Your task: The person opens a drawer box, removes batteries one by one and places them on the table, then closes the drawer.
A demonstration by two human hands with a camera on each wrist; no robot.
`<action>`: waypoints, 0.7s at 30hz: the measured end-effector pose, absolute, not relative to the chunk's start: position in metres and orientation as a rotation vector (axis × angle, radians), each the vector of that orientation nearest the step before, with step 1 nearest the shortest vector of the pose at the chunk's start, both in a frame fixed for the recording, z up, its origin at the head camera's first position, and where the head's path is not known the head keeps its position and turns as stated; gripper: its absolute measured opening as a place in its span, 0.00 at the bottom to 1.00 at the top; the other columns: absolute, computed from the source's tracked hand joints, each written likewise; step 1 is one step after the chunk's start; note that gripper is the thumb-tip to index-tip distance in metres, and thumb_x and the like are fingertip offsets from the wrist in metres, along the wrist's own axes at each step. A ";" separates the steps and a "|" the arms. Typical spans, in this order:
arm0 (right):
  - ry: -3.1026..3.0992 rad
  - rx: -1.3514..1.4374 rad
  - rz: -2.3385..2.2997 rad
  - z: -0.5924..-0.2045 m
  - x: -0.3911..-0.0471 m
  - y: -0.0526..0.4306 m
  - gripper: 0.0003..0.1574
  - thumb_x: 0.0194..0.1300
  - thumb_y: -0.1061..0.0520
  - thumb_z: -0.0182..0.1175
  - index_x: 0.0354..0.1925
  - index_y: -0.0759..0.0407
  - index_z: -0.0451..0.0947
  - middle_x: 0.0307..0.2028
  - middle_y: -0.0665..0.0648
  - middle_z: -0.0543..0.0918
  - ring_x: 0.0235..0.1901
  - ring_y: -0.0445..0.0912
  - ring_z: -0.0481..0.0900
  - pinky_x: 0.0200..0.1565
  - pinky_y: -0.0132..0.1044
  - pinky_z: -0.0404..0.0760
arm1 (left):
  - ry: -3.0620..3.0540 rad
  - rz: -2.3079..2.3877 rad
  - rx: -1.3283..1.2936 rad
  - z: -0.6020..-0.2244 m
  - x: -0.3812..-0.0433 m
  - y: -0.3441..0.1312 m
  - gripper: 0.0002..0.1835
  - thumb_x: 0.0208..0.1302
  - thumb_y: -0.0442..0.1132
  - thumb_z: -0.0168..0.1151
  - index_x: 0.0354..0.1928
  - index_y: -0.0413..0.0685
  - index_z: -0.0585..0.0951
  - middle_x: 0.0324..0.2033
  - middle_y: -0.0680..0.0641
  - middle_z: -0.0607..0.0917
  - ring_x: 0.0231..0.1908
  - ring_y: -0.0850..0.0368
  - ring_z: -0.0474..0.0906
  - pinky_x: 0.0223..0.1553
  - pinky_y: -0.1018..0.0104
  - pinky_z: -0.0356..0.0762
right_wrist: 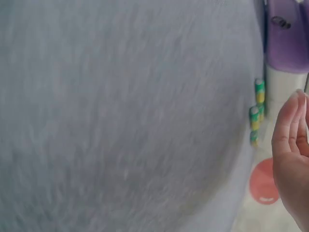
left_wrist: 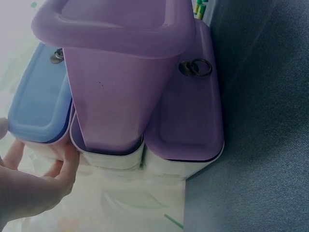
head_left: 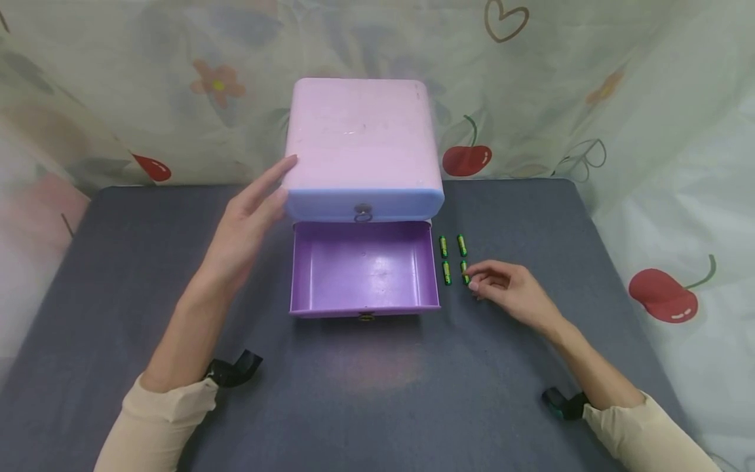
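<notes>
A small drawer cabinet (head_left: 362,134) with a pink top stands at the back of the table. Its blue top drawer (left_wrist: 41,96) is closed, and a purple drawer (head_left: 362,265) below is pulled out with nothing inside. A closed purple bottom drawer (left_wrist: 186,111) shows in the left wrist view. My left hand (head_left: 242,226) rests against the cabinet's left side, fingers extended. Several green and yellow batteries (head_left: 446,273) stand in two rows right of the drawer. Beside the front right battery (head_left: 464,272) is my right hand (head_left: 513,292), fingers loosely bent; contact is unclear.
A dark grey cloth covers the table (head_left: 366,406). Behind and at the right hangs a pale curtain (head_left: 678,164) with cherry and flower prints. Metal ring pulls (head_left: 363,213) stick out from the drawer fronts. A black strap (head_left: 232,370) is on the left wrist.
</notes>
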State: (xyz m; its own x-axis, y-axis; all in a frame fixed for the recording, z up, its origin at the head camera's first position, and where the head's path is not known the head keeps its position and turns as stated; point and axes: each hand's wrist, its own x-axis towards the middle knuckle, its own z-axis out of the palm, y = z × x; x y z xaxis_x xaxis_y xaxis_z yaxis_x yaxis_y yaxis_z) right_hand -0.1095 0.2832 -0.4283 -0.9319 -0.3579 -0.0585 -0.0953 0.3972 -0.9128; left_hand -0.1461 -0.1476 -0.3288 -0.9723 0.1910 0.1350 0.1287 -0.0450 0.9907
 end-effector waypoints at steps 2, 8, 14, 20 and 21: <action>2.399 -0.419 -1.588 -0.425 -0.105 0.280 0.17 0.70 0.62 0.61 0.53 0.70 0.78 0.43 0.71 0.83 0.38 0.54 0.85 0.41 0.40 0.84 | 2.138 2.213 0.364 -0.329 -0.146 -0.148 0.24 0.75 0.45 0.55 0.71 0.60 0.71 0.72 0.55 0.66 0.71 0.59 0.58 0.71 0.46 0.52; 2.331 -0.462 -1.664 -0.419 -0.093 0.270 0.17 0.70 0.62 0.61 0.53 0.73 0.77 0.42 0.73 0.82 0.39 0.58 0.85 0.41 0.43 0.85 | 2.139 2.223 0.363 -0.329 -0.146 -0.148 0.24 0.75 0.45 0.55 0.71 0.60 0.71 0.72 0.55 0.67 0.72 0.58 0.57 0.71 0.46 0.52; 2.189 -0.568 -1.738 -0.414 -0.085 0.262 0.16 0.70 0.67 0.59 0.52 0.76 0.76 0.42 0.77 0.82 0.40 0.60 0.85 0.41 0.47 0.85 | 2.139 2.228 0.357 -0.329 -0.146 -0.148 0.24 0.75 0.45 0.56 0.71 0.60 0.72 0.71 0.55 0.67 0.72 0.58 0.57 0.71 0.46 0.53; 1.989 -0.676 -1.798 -0.416 -0.078 0.256 0.16 0.68 0.73 0.57 0.52 0.81 0.74 0.43 0.78 0.82 0.42 0.59 0.86 0.43 0.49 0.84 | 2.137 2.228 0.360 -0.329 -0.147 -0.148 0.24 0.75 0.44 0.56 0.71 0.59 0.71 0.72 0.54 0.67 0.71 0.59 0.58 0.71 0.46 0.52; 1.968 -0.677 -1.795 -0.416 -0.077 0.255 0.16 0.68 0.72 0.57 0.52 0.81 0.74 0.43 0.78 0.82 0.42 0.58 0.86 0.43 0.48 0.84 | 2.136 2.229 0.361 -0.330 -0.147 -0.148 0.24 0.75 0.44 0.55 0.71 0.59 0.71 0.72 0.54 0.67 0.71 0.59 0.58 0.71 0.46 0.52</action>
State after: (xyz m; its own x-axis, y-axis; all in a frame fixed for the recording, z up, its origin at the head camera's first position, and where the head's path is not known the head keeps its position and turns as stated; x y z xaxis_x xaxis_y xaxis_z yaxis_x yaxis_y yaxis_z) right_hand -0.0767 0.2550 -0.4165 -0.8071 -0.5893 0.0356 -0.0895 0.0626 -0.9940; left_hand -0.1470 -0.1475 -0.3295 -0.9725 0.1837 0.1435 0.1355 -0.0554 0.9892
